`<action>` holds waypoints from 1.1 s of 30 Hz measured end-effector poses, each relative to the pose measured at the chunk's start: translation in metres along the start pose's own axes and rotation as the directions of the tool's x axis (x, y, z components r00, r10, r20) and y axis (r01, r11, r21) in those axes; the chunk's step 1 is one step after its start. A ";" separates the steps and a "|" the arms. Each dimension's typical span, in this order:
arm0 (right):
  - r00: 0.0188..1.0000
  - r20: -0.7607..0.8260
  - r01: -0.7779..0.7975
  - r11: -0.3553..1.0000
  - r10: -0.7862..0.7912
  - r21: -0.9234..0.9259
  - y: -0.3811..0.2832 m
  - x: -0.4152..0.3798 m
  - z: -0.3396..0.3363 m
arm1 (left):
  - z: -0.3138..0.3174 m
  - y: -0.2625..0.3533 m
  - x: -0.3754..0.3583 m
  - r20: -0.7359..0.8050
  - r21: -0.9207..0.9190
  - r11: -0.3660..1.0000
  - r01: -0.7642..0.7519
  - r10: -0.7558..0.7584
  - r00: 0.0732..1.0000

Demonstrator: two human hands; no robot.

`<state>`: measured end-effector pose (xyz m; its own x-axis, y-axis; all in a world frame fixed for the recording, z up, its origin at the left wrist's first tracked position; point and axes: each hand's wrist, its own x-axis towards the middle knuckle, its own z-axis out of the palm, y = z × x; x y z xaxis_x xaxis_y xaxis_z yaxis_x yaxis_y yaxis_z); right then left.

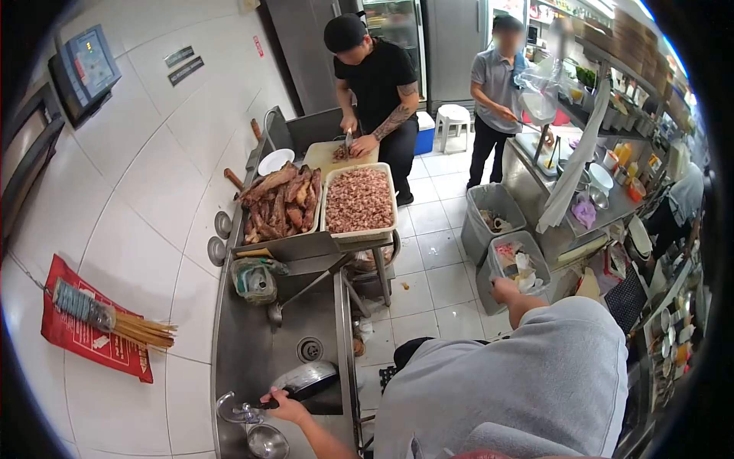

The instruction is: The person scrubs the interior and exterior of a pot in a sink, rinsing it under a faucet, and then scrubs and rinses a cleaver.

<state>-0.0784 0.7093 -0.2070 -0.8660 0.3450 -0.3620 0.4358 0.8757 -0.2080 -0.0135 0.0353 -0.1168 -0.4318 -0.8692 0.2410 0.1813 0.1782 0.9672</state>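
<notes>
My left hand (284, 405) grips the black handle of a steel pan (307, 377) that lies tilted in the steel sink (252, 344), next to the tap (232, 409). My right hand (505, 291) reaches out to the right over the near rim of a grey bin (514, 264) full of scraps. Its fingers are curled, and I cannot tell whether anything is in them. My grey sleeve and shirt (527, 375) fill the lower right.
A ladle (294, 298) and a bagged bundle (254, 281) lie in the sink. Beyond stand a tray of roasted meat (279, 206) and a tray of chopped meat (359, 200). A person in black (376, 84) chops on a board. Another person (493, 99) stands by the right counter. A second bin (493, 214) stands on the tiled floor.
</notes>
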 end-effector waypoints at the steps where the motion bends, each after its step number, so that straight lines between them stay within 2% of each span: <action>1: 0.997 -0.062 0.052 0.994 -0.047 0.094 -0.011 0.006 -0.003 | -0.003 -0.003 0.002 0.004 0.003 1.000 -0.009 0.009 1.000; 2: 0.988 -0.126 0.112 0.977 -0.090 0.183 -0.027 0.012 -0.007 | -0.002 -0.005 0.002 0.005 0.008 1.000 -0.019 0.019 1.000; 4: 0.969 -0.169 0.209 0.964 -0.181 0.165 -0.058 0.030 -0.012 | 0.003 0.008 -0.001 -0.002 0.007 1.000 -0.012 0.012 1.000; 6: 0.964 -0.148 0.247 0.951 -0.222 0.186 -0.087 0.039 -0.022 | 0.000 0.010 0.002 -0.089 -0.067 0.997 0.024 -0.030 0.996; 7: 0.957 -0.132 0.282 0.938 -0.259 0.204 -0.100 0.044 -0.029 | -0.010 -0.006 0.010 -0.051 -0.106 0.994 0.026 -0.031 0.998; 9: 0.956 -0.120 0.289 0.930 -0.268 0.226 -0.117 0.057 -0.033 | -0.013 -0.002 0.010 -0.072 -0.107 0.994 0.015 -0.023 0.997; 14: 0.928 -0.143 0.369 0.901 -0.344 0.228 -0.100 0.081 -0.040 | -0.013 -0.005 0.012 -0.085 -0.150 0.988 0.035 -0.048 0.995; 16: 0.951 -0.109 0.308 0.927 -0.290 0.214 -0.077 0.089 -0.030 | -0.014 -0.013 0.014 -0.134 -0.109 0.994 0.011 -0.025 0.991; 18: 0.979 -0.002 0.195 0.937 -0.203 0.291 -0.046 0.100 -0.023 | -0.007 -0.019 0.012 -0.144 -0.091 0.996 0.020 -0.033 0.989; 20: 0.956 -0.197 0.255 0.949 -0.218 0.187 0.012 0.131 0.032 | -0.011 -0.023 0.013 -0.174 -0.096 0.995 0.018 -0.035 0.984; 21: 0.970 -0.168 0.206 0.960 -0.175 0.192 0.028 0.129 0.038 | -0.006 -0.025 0.012 -0.190 -0.100 0.995 0.022 -0.040 0.981; 22: 0.980 -0.147 0.158 0.968 -0.131 0.195 0.039 0.128 0.036 | 0.010 0.007 0.001 -0.226 -0.068 0.997 0.046 -0.060 0.972; 24: 0.990 -0.118 0.096 0.980 -0.076 0.172 0.054 0.114 0.031 | 0.000 -0.012 0.008 -0.197 -0.117 0.992 0.043 -0.065 0.978; 26: 0.997 -0.073 -0.003 0.970 0.021 0.242 0.057 0.090 0.014 | -0.006 -0.022 0.014 -0.181 -0.113 0.994 0.003 -0.024 0.983; 28: 0.996 -0.088 0.003 0.967 0.020 0.256 0.072 0.076 0.015 | -0.014 -0.030 0.017 -0.150 -0.101 0.994 -0.035 0.019 0.989; 30: 0.994 -0.104 -0.004 0.959 0.034 0.283 0.092 0.069 0.027 | -0.011 -0.031 0.022 -0.185 -0.112 0.993 0.031 -0.051 0.981; 32: 0.993 0.025 -0.117 0.965 0.114 0.237 0.104 0.057 0.038 | -0.007 -0.023 0.021 -0.169 -0.136 0.990 0.028 -0.051 0.984; 33: 0.993 0.036 -0.122 0.965 0.117 0.234 0.110 0.050 0.043 | -0.009 -0.019 0.019 -0.158 -0.159 0.987 0.035 -0.061 0.986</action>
<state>-0.0637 0.8081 -0.2870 -0.7997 0.4323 -0.4166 0.5834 0.7235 -0.3691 -0.0174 0.0117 -0.1315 -0.2970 -0.9403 0.1661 0.3038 0.0718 0.9500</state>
